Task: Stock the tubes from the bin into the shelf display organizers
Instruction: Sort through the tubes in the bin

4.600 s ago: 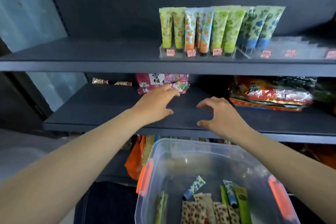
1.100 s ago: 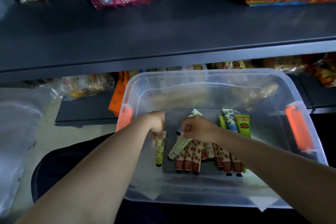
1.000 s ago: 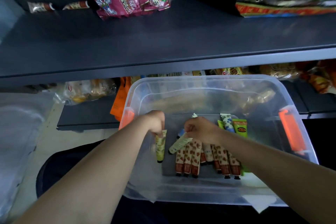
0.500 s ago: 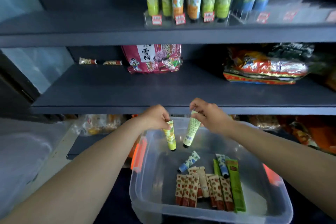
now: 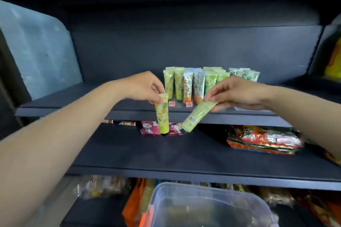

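Both hands pinch tubes — left hand (image 5: 145,86), right hand (image 5: 238,91) — labels unreadable.

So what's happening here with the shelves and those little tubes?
A person is stocking a shop shelf. The left hand holds a yellow-green tube hanging cap down, and the right hand holds a pale green tube at a slant. Both are raised in front of the upper shelf, where a row of tubes already stands upright. Neither held tube is placed yet. The clear bin sits below, with snack packets on the middle shelf.
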Tool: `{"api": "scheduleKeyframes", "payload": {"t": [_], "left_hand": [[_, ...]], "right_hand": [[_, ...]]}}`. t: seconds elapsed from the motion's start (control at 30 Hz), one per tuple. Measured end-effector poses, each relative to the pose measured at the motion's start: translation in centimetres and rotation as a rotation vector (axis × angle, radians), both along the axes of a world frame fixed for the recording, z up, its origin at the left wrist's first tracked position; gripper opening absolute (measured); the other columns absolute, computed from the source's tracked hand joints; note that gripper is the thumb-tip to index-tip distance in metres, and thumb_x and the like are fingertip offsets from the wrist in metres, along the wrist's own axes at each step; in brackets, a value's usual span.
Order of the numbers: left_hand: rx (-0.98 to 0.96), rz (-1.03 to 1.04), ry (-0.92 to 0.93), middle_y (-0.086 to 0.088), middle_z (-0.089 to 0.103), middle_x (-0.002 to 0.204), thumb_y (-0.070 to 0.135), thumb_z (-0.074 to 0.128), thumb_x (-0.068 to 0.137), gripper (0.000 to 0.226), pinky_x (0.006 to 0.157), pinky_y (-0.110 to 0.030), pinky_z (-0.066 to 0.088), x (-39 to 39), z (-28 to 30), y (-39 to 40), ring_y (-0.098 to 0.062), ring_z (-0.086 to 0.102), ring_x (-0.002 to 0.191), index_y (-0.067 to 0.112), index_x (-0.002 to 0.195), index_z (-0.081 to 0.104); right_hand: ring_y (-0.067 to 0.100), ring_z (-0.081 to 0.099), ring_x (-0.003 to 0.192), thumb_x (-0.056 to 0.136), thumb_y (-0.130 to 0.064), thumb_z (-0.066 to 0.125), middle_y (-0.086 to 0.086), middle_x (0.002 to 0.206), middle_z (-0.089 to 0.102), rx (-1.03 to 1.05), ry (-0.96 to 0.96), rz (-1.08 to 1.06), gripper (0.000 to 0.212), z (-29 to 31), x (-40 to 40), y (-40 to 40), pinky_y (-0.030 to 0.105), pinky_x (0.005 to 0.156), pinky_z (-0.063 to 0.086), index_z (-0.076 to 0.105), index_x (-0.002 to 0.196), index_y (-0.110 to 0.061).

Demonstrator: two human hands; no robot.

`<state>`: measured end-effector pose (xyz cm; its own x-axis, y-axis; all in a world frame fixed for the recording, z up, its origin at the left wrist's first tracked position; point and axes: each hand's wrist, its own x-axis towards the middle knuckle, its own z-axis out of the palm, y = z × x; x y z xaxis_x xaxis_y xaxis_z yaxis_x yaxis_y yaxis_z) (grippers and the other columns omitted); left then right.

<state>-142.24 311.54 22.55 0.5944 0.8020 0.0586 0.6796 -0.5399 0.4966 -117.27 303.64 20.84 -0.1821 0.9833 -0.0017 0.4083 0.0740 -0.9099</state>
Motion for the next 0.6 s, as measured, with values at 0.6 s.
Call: {"api": "scheduleKeyframes", "payload": {"t": [0.6], "left_hand": [[0.088, 0.092, -0.154, 0.002, 0.074, 0.080, 0.015, 0.073, 0.078, 0.008, 0.078, -0.024, 0.054, -1.5, 6.1, 4.5, -0.013, 0.070, 0.079, 0.015, 0.087, 0.073]], "right_hand": [[0.008, 0.065, 0.058, 0.077, -0.012, 0.075, 0.007, 0.067, 0.068, 0.426, -0.324, -0.016, 0.013, 9.8, -3.9, 4.8, 0.018, 0.061, 0.053, 0.072, 0.088, -0.007]]}}
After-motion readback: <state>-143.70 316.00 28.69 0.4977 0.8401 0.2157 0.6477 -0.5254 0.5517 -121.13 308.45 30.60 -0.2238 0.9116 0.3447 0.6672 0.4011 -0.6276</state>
